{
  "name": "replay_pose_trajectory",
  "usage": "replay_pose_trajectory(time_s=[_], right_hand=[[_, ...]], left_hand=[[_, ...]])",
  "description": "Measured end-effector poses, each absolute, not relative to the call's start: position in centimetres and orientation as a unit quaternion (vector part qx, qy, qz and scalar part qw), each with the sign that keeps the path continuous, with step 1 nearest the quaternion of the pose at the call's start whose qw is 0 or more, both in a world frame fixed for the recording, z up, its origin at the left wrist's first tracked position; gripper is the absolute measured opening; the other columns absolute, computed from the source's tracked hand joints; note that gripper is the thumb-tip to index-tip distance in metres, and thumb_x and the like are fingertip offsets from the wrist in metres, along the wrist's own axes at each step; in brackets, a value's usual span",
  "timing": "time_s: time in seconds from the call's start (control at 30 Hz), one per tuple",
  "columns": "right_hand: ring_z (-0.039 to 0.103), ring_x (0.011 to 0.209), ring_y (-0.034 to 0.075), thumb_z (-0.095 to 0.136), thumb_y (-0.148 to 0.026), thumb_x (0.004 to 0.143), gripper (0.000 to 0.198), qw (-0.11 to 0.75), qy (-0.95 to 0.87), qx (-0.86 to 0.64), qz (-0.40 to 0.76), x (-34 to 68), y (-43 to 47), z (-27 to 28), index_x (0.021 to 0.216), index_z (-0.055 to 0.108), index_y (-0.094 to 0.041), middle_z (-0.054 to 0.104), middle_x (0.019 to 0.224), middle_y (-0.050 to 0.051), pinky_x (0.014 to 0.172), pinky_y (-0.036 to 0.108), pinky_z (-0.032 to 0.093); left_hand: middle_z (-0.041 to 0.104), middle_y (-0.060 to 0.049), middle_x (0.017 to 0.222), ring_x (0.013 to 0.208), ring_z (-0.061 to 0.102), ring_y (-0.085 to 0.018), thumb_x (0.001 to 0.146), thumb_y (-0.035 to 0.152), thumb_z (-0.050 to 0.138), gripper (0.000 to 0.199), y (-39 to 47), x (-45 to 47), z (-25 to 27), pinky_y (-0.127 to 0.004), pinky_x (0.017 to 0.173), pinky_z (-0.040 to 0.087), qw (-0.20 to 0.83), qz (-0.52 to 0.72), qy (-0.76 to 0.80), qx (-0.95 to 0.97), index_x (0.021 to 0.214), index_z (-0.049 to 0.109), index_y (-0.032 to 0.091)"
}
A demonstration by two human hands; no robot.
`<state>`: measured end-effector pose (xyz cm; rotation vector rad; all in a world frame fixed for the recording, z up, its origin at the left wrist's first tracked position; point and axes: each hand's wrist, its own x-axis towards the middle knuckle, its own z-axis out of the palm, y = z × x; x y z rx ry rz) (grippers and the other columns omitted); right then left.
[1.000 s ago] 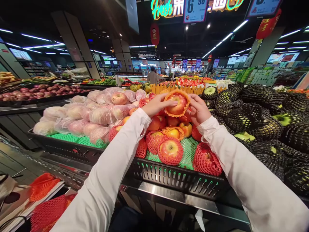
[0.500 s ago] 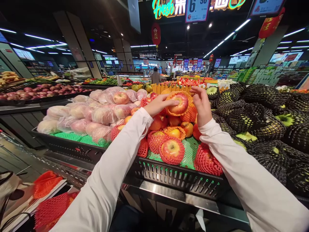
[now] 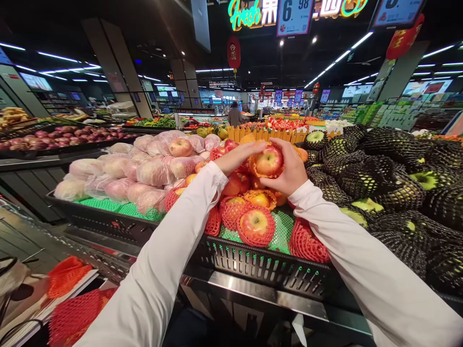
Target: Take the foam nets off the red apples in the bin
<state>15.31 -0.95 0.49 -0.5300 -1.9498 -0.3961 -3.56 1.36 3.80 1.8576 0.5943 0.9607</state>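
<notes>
A red-and-yellow apple (image 3: 270,160) in an orange foam net is held between my two hands, above the heap of apples. My right hand (image 3: 290,166) curves round its right side, thumb below and fingers above. My left hand (image 3: 240,156) is closed at its upper left, part of its grip hidden behind the apple. Below, a netted apple (image 3: 256,225) lies at the front of the black crate (image 3: 264,262), with a red-netted fruit (image 3: 307,241) to its right on the green liner (image 3: 281,230).
Plastic-wrapped pale fruit (image 3: 155,172) is piled on the left. Green fruit in black nets (image 3: 372,173) fills the right. Red and orange foam nets (image 3: 77,313) lie at lower left beside a cart. A person (image 3: 234,115) stands far back.
My right hand has come in from the right and closed round the apple. The apple has turned, its stem end now facing me, and sits slightly lower.
</notes>
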Motion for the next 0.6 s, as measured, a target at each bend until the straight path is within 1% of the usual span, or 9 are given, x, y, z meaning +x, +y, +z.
replay_pose_trajectory(time_s=[0.07, 0.1, 0.17, 0.23, 0.3, 0.43, 0.5, 0.6], right_hand=[[0.046, 0.116, 0.033, 0.071, -0.023, 0.062, 0.081, 0.505, -0.812, -0.243, -0.162, 15.3, -1.0, 0.4, 0.136, 0.038, -0.016, 0.044, 0.128, 0.009, 0.105, 0.044, 0.044], [0.046, 0.116, 0.033, 0.071, -0.023, 0.062, 0.082, 0.504, -0.812, -0.247, -0.16, 15.3, -1.1, 0.4, 0.137, 0.039, -0.016, 0.043, 0.129, 0.009, 0.105, 0.044, 0.044], [0.046, 0.116, 0.033, 0.071, -0.021, 0.063, 0.081, 0.508, -0.813, -0.24, -0.154, 15.3, -1.2, 0.4, 0.138, 0.041, -0.017, 0.043, 0.129, 0.009, 0.105, 0.044, 0.044], [0.046, 0.116, 0.032, 0.072, -0.018, 0.064, 0.08, 0.506, -0.818, -0.23, -0.146, 15.2, -1.4, 0.4, 0.139, 0.043, -0.017, 0.043, 0.128, 0.009, 0.106, 0.044, 0.044], [0.046, 0.116, 0.032, 0.073, -0.017, 0.066, 0.078, 0.497, -0.824, -0.236, -0.134, 15.1, -1.7, 0.5, 0.139, 0.043, -0.018, 0.044, 0.128, 0.008, 0.106, 0.044, 0.044], [0.047, 0.115, 0.031, 0.085, -0.017, 0.067, 0.084, 0.484, -0.834, -0.24, -0.113, 14.8, -2.1, 0.6, 0.14, 0.043, -0.021, 0.046, 0.125, 0.006, 0.106, 0.042, 0.044], [0.049, 0.111, 0.03, 0.095, -0.018, 0.064, 0.092, 0.478, -0.839, -0.235, -0.114, 14.8, -2.1, 0.5, 0.14, 0.044, -0.021, 0.046, 0.122, 0.005, 0.103, 0.041, 0.046], [0.05, 0.107, 0.028, 0.105, -0.015, 0.057, 0.104, 0.467, -0.848, -0.22, -0.123, 14.8, -2.0, 0.4, 0.141, 0.045, -0.021, 0.045, 0.118, 0.005, 0.1, 0.038, 0.048]], left_hand=[[0.065, -0.01, 0.101, 0.092, 0.064, -0.022, 0.086, 0.066, 0.056, 0.054, 1.5, -3.4, 3.7, -0.032, 0.082, 0.05, 0.504, 0.414, 0.27, 0.708, 0.102, 0.057, 0.014], [0.064, -0.008, 0.094, 0.084, 0.063, -0.019, 0.089, 0.062, 0.054, 0.048, 1.6, -3.4, 3.7, -0.03, 0.076, 0.049, 0.509, 0.425, 0.284, 0.693, 0.099, 0.054, 0.015], [0.057, -0.003, 0.083, 0.072, 0.055, -0.013, 0.091, 0.047, 0.058, 0.033, 1.9, -3.4, 3.6, -0.024, 0.067, 0.043, 0.483, 0.451, 0.296, 0.69, 0.09, 0.051, 0.015], [0.051, -0.001, 0.078, 0.067, 0.048, -0.009, 0.09, 0.034, 0.06, 0.025, 2.0, -3.4, 3.6, -0.021, 0.063, 0.038, 0.448, 0.468, 0.297, 0.701, 0.083, 0.05, 0.013], [0.048, 0.0, 0.073, 0.062, 0.044, -0.008, 0.089, 0.034, 0.064, 0.027, 2.1, -3.4, 3.6, -0.022, 0.058, 0.034, 0.428, 0.467, 0.328, 0.701, 0.079, 0.049, 0.013], [0.041, 0.004, 0.06, 0.049, 0.037, -0.008, 0.079, 0.043, 0.074, 0.042, 1.6, -3.3, 4.0, -0.024, 0.049, 0.025, 0.436, 0.442, 0.409, 0.669, 0.074, 0.043, 0.015], [0.042, 0.003, 0.059, 0.046, 0.038, -0.008, 0.08, 0.039, 0.074, 0.039, 1.4, -3.2, 4.1, -0.024, 0.048, 0.025, 0.443, 0.427, 0.43, 0.661, 0.074, 0.043, 0.016], [0.045, 0.001, 0.06, 0.046, 0.04, -0.009, 0.086, 0.028, 0.063, 0.026, 1.6, -3.4, 3.9, -0.024, 0.049, 0.028, 0.431, 0.401, 0.445, 0.675, 0.072, 0.045, 0.015]])
